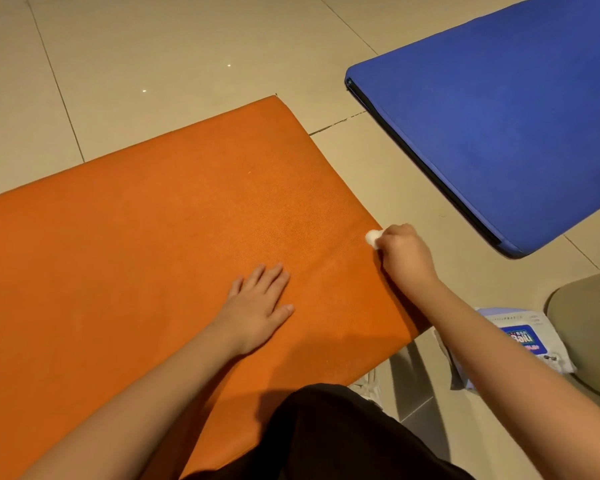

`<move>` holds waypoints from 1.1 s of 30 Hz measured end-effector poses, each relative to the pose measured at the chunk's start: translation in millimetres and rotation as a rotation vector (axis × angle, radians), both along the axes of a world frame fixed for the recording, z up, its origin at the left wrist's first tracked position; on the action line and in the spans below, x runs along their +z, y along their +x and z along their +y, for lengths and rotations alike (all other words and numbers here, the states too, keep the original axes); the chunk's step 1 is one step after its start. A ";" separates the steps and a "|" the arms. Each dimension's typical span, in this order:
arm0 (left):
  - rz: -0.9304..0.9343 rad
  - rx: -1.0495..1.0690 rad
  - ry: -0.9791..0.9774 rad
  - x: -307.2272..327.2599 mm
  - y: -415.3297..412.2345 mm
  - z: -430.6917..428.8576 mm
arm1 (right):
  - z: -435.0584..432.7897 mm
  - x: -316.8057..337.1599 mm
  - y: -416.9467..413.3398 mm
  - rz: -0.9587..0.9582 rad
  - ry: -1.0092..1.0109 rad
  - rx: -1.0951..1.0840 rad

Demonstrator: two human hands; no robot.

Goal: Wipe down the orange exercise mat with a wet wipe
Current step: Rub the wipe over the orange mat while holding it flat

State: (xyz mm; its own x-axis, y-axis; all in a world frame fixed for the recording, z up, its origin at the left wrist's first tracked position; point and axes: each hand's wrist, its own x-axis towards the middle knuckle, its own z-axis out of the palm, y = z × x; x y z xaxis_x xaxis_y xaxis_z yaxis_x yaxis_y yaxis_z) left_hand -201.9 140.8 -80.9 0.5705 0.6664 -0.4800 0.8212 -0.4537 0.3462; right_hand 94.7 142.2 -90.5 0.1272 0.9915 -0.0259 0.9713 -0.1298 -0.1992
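The orange exercise mat (160, 216) lies flat on the tiled floor and fills the left and middle of the view. My left hand (257, 306) rests palm down on it with straight, spread fingers. At the mat's right edge my right hand (404, 252) grips a small bunched white wet wipe (373, 237). The wipe sticks out past my fingers and touches the mat's edge.
A blue mat (506, 109) lies on the floor at the upper right, a strip of beige tiles between it and the orange one. A pack of wet wipes (523, 337) sits by my right forearm. My knee in black cloth (333, 434) rests at the bottom.
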 end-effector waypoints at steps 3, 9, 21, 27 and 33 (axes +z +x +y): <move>0.032 0.002 0.018 -8.0 -3.7 -3.1 | 4.0 -6.7 -24.2 0.109 0.022 -0.197; 0.017 0.012 0.025 -13.6 -5.6 -8.4 | -2.2 -3.5 -20.1 0.056 0.040 0.154; -0.007 0.005 0.032 -14.5 -6.0 -5.8 | 1.7 -10.2 -31.9 0.177 0.019 0.097; -0.018 0.007 0.028 -15.9 -7.1 -6.3 | 11.2 -15.5 -42.8 0.148 -0.005 -0.014; -0.026 0.001 0.026 -17.6 -7.7 -2.5 | 6.6 -3.0 -35.4 0.103 -0.013 -0.078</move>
State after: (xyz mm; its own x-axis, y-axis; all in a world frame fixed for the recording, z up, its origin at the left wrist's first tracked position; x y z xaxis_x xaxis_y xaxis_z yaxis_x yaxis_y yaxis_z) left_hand -209.6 138.3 -98.5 0.5821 0.6789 -0.4476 0.8124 -0.4624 0.3551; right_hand 59.3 148.8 -93.5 0.2002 0.9781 -0.0560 0.9326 -0.2078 -0.2951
